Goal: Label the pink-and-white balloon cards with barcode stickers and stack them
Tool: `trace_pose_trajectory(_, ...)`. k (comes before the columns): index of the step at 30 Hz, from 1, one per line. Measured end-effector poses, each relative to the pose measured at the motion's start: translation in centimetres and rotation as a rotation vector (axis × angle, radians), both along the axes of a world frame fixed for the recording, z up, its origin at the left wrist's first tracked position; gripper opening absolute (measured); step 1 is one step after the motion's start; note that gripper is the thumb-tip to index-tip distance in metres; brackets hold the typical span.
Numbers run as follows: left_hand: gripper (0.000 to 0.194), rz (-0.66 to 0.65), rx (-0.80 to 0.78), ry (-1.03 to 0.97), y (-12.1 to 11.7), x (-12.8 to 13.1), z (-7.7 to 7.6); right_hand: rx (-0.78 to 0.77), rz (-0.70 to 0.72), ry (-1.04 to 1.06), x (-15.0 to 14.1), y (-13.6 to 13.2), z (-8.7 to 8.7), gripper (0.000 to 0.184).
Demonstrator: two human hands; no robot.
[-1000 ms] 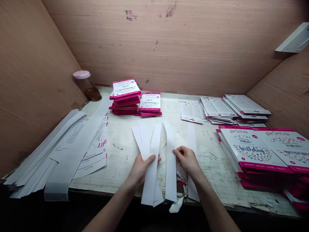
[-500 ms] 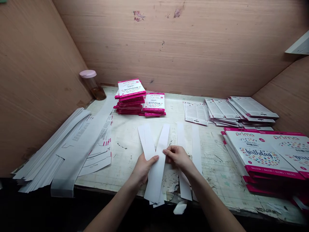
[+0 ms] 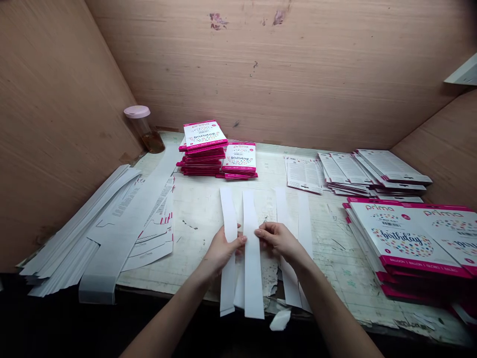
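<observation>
My left hand (image 3: 219, 252) is closed on a white paper strip (image 3: 228, 286), its thumb lying across the front and fingertips showing behind. The thumb tip reaches to the left edge of a second white strip (image 3: 253, 278). That second strip is pinched at its right edge by my right hand (image 3: 278, 242). Both strips stand nearly parallel, with a gap between them at the top. Part of another white piece shows between their lower ends. Under and beside my right hand, two more strips lie on the table, a nearer one (image 3: 282, 204) and a farther one (image 3: 305, 223).
On the left lies a fanned pile of white card sheets (image 3: 70, 238); behind it a pink-lidded cup (image 3: 143, 130) leans. Pink birthday packets (image 3: 204, 134) are stacked at the back, with larger ones (image 3: 402, 238) at right. Packets (image 3: 345, 169) lie face down. Wooden panels (image 3: 298, 74) enclose the worn table (image 3: 194, 258).
The two strips, which crossed in a V, now stand side by side with a gap. The left strip has swung upright and the right one has straightened too.
</observation>
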State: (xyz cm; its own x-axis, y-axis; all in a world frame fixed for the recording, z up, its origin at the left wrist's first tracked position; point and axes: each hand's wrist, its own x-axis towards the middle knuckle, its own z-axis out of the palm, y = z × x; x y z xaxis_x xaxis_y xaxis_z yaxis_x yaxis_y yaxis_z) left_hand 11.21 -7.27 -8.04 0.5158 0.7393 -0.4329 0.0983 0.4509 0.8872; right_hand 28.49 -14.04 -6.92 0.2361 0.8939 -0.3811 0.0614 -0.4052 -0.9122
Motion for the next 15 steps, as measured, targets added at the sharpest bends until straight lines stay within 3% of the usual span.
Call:
trace_pose_trajectory(8,0.046,0.022,0.098,0.057,1.3,0.3,0.3,-0.134,-0.105,-0.33,0.8,0.0,-1.2,0.023)
trace_pose_trajectory(13,0.046,0.085,0.068,0.08,2.0,0.1,0.3,-0.168,-0.271,-0.661,0.0,-0.4,-0.1,0.022)
trace_pose_trajectory(15,0.047,0.085,0.036,0.06,2.1,0.1,0.2,-0.131,-0.27,-0.738,-0.9,-0.2,0.4,0.022)
